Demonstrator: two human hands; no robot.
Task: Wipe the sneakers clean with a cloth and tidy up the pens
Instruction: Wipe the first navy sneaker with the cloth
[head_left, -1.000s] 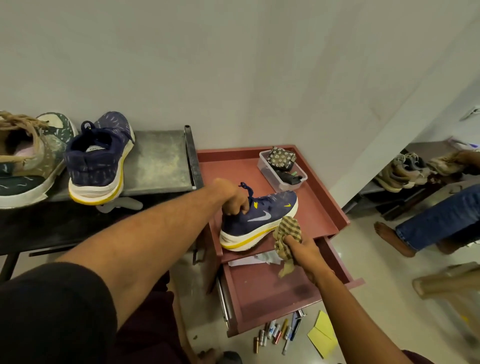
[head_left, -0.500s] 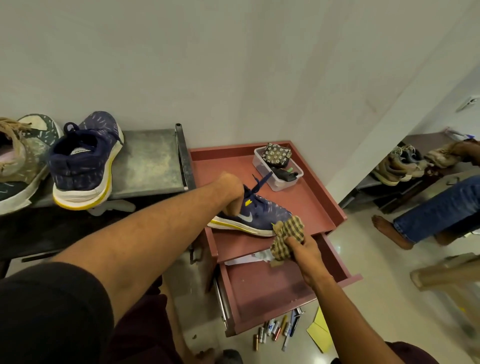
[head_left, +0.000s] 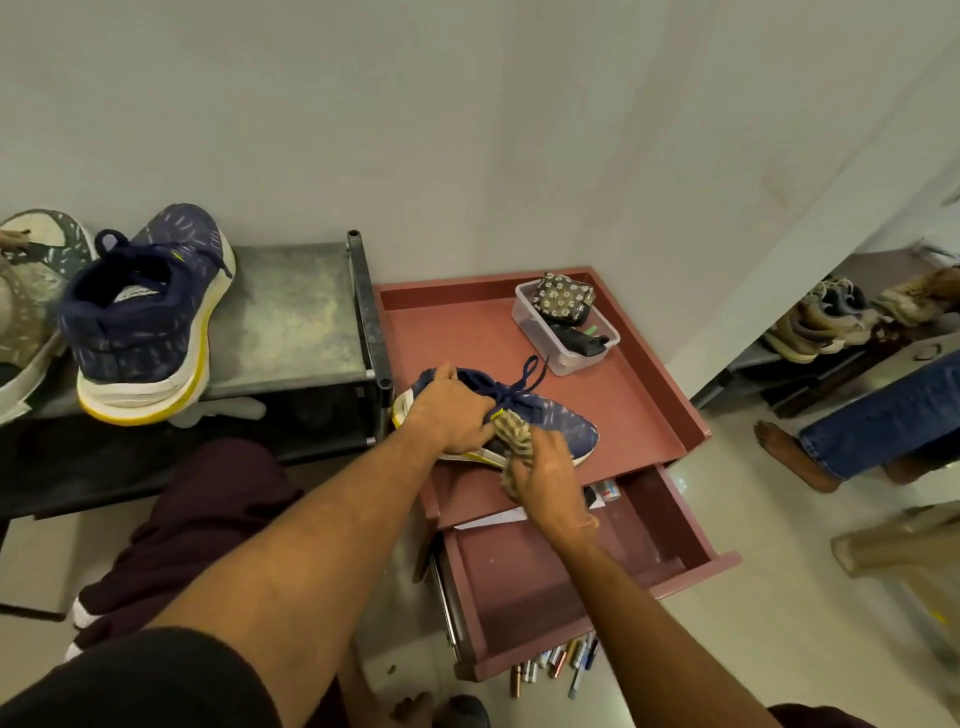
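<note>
A navy sneaker (head_left: 558, 423) with a yellow-and-white sole lies on the red cabinet top (head_left: 467, 332), toe pointing right. My left hand (head_left: 449, 410) grips it around the collar and heel. My right hand (head_left: 545, 467) holds a checked tan cloth (head_left: 514, 434) bunched against the sneaker's near side. Its matching navy sneaker (head_left: 145, 317) stands on the grey metal rack (head_left: 291, 306) to the left. Several pens (head_left: 556, 662) lie on the floor below the open drawer (head_left: 524, 592).
A clear plastic box (head_left: 563, 358) with a patterned pouch and dark items sits at the cabinet's back right. A camouflage sneaker (head_left: 31, 306) is at far left. A person's jeans leg and bare foot (head_left: 795, 457) stand to the right, with more shoes (head_left: 821, 322) beyond.
The sneaker has been laid flat on the cabinet top, toe to the right. My right hand brought the cloth up from the drawer edge onto the sneaker's side.
</note>
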